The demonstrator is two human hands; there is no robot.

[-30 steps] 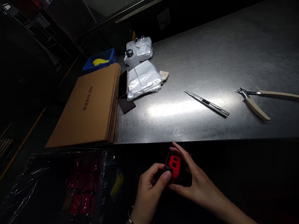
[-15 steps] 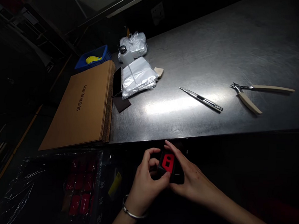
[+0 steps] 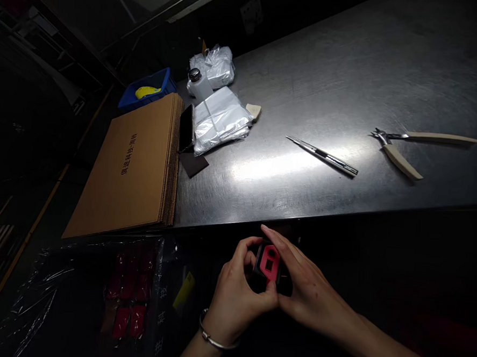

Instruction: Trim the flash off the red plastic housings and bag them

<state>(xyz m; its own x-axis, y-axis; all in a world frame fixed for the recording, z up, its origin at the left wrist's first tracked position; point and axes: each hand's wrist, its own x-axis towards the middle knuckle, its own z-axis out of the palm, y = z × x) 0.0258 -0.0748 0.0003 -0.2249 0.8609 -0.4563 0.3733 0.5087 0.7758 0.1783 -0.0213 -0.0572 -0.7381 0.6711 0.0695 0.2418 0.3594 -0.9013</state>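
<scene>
A small black-and-red plastic part (image 3: pixel 269 264), its red face showing a round and a square opening, is held between my hands just in front of the table edge. My left hand (image 3: pixel 242 289), with a metal bangle at the wrist, grips its left side with curled fingers and the thumb on the lower edge. Against the right side presses my right hand (image 3: pixel 307 285), its fingers stretched along the top and partly hiding the part. On the metal table (image 3: pixel 308 91) beyond lie a slim craft knife (image 3: pixel 323 155) and side cutters (image 3: pixel 402 146) with cream handles.
A stack of cardboard sheets (image 3: pixel 130 166) lies on the left. Behind it are a blue bin (image 3: pixel 149 89), a white bottle (image 3: pixel 200 84) and clear plastic bags (image 3: pixel 221 118). Lower left, a plastic-lined box (image 3: pixel 154 297) holds several wrapped red pieces (image 3: pixel 122 322).
The part has turned slightly in my hands and shifted a little to the right. My right hand has closed further over its right side. The tools lie as before.
</scene>
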